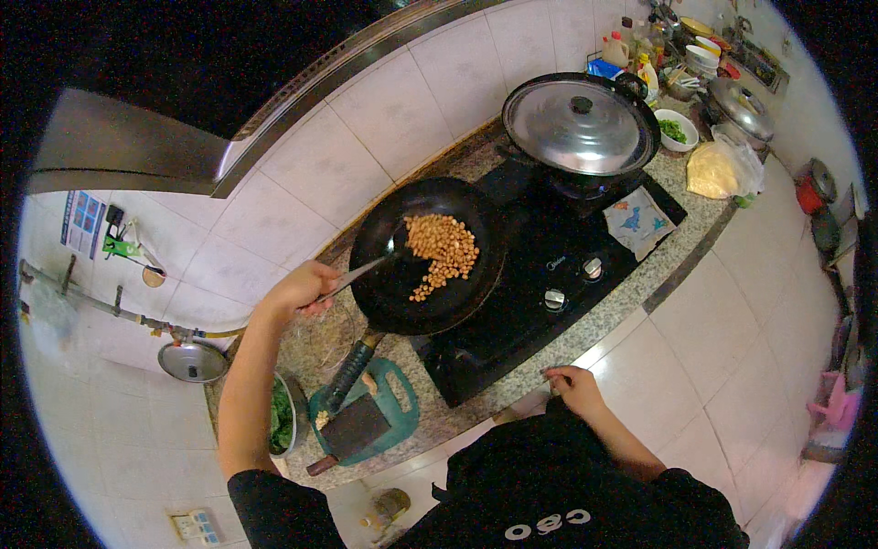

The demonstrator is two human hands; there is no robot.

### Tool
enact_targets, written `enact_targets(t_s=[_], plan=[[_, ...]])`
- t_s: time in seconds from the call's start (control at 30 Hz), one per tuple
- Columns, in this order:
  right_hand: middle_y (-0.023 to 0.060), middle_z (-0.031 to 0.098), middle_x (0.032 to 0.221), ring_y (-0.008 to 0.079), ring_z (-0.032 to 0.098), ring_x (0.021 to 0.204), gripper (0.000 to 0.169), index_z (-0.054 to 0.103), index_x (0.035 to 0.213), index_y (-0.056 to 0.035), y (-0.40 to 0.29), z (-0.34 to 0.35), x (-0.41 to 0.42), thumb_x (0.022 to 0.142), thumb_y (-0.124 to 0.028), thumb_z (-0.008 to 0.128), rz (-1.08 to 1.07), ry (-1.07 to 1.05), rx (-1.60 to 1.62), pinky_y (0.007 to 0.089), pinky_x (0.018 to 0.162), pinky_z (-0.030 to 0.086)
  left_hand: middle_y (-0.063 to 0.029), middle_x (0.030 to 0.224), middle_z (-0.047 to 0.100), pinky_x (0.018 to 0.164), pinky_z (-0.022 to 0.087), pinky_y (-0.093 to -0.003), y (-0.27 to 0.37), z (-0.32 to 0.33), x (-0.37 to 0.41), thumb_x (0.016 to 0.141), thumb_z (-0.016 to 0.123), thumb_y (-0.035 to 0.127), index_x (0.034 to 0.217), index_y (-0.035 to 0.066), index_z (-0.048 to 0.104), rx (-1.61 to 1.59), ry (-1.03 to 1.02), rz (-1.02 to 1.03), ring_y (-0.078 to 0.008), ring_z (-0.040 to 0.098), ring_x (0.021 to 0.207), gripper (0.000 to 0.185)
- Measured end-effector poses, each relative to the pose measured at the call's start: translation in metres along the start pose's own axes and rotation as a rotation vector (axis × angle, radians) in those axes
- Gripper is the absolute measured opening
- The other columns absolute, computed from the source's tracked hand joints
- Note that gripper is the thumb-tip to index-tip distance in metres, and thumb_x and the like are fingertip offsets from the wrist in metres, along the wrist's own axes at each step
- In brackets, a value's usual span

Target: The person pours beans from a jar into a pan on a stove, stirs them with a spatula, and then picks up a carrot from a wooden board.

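Note:
My left hand grips the handle of a metal spatula, whose blade end reaches into a black wok. A heap of small tan beans or peanuts lies in the wok, spilling into a thin tail towards the near side. The wok stands on the left side of a black gas hob, its wrapped handle pointing towards me over a green cutting board. My right hand hovers by the counter's front edge, fingers curled, with nothing visible in it.
A second pan with a domed metal lid sits over a lit burner. A cleaver lies on the board beside a pot of leafy greens. A patterned cloth, a bag of yellow food and a bowl of chopped greens lie rightward.

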State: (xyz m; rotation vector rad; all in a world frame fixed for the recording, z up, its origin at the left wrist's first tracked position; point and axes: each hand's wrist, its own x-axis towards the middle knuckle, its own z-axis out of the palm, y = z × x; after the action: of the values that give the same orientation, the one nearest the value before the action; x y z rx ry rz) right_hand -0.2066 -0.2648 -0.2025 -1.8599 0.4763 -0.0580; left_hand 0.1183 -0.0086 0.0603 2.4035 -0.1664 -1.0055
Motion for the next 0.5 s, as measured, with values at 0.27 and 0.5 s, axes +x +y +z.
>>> enact_targets(t_s=[0.27, 0.5], plan=[[0.0146, 0.061, 0.082, 0.0258, 0.059, 0.071, 0.020, 0.062, 0.091, -0.0046, 0.014, 0.004, 0.004, 0.074, -0.010, 0.052, -0.015, -0.009, 0.027, 0.0311, 0.065, 0.047, -0.0161, 0.072, 0.057, 0.056, 0.047, -0.0351, 0.040, 0.057, -0.008, 0.070, 0.053, 0.004, 0.108, 0.009, 0.053, 1.093, 0.434, 0.661, -0.0285, 0.058, 0.064, 0.039], [0.0131, 0.063, 0.081, 0.0240, 0.061, 0.070, 0.018, 0.062, 0.091, -0.0036, -0.003, 0.014, 0.008, 0.076, -0.008, 0.053, -0.041, -0.071, 0.020, 0.0314, 0.066, 0.048, -0.0121, 0.077, 0.051, 0.056, 0.047, -0.0390, 0.027, 0.054, -0.090, 0.071, 0.048, 0.003, 0.113, 0.023, 0.052, 1.267, 0.381, 0.614, -0.0296, 0.056, 0.064, 0.046]])
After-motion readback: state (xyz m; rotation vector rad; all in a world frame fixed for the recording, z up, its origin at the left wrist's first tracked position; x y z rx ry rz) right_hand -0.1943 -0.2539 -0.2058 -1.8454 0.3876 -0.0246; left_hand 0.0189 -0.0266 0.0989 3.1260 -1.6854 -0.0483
